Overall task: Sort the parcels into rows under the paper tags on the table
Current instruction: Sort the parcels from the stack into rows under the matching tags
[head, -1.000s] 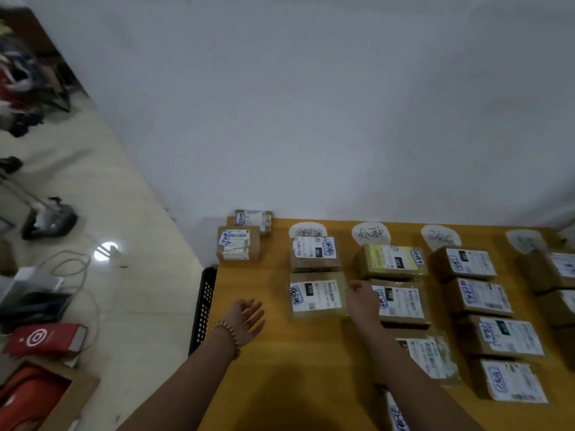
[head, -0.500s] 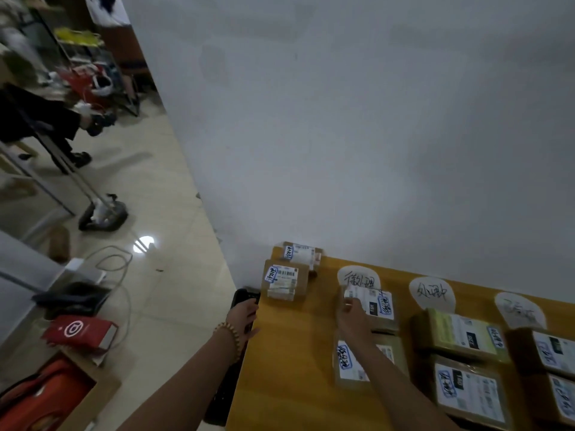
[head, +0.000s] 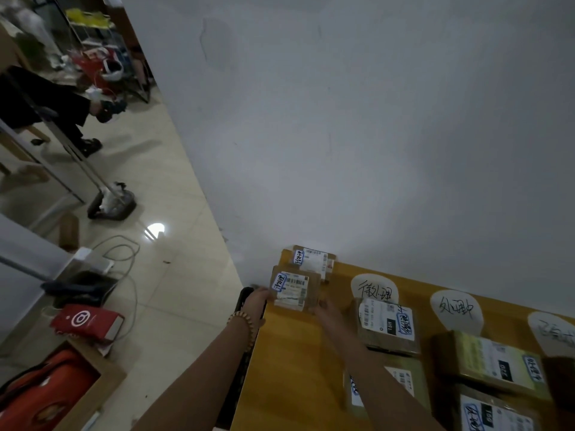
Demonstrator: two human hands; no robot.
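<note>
Holding a parcel (head: 295, 289) between both hands at the far left corner of the table (head: 289, 368): my left hand (head: 255, 301) clasps its left edge and my right hand (head: 323, 307) its near right corner. The fingertips of both are tucked out of sight behind the cardboard. Whether it rests on the table or hangs just above it I cannot tell. A second parcel (head: 315, 259) lies just behind it, against the wall (head: 342, 135). To the right, three paper tags (head: 375, 290) sit along the wall's foot, apart from each other, with more parcels in rows below them. The first row (head: 385, 326) starts just beside my right hand. A bead bracelet (head: 244, 321) circles my left wrist. A black crate (head: 245, 294) shows at the table's left edge, by my left hand.
</note>
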